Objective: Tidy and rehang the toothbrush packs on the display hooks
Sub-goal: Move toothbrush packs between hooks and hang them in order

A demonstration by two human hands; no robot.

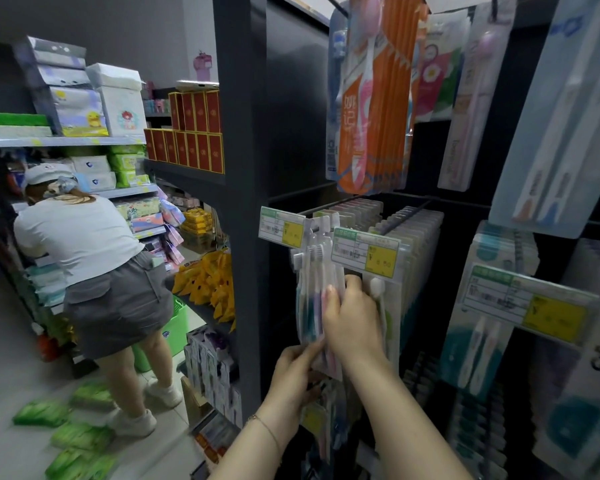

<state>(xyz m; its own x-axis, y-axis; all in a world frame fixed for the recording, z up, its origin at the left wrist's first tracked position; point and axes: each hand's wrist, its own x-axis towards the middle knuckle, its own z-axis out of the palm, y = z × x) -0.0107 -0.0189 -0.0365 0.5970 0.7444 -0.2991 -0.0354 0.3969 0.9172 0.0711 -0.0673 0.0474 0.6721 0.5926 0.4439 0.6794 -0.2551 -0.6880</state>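
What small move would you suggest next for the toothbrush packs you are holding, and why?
Probably slide them back along the hook and let them hang straight. The right hand and left hand both grip the toothbrush packs, whose tabs seem bunched at the hook's front end, right behind the price tag.

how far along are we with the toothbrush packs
Done: the neighbouring rows hang tidy. In hand: one pack below the left price tag, with the left hand pinching its bottom and the right hand gripping its edge. Left: whether its top is hung cannot be told, and the lower packs are too blurred to judge.
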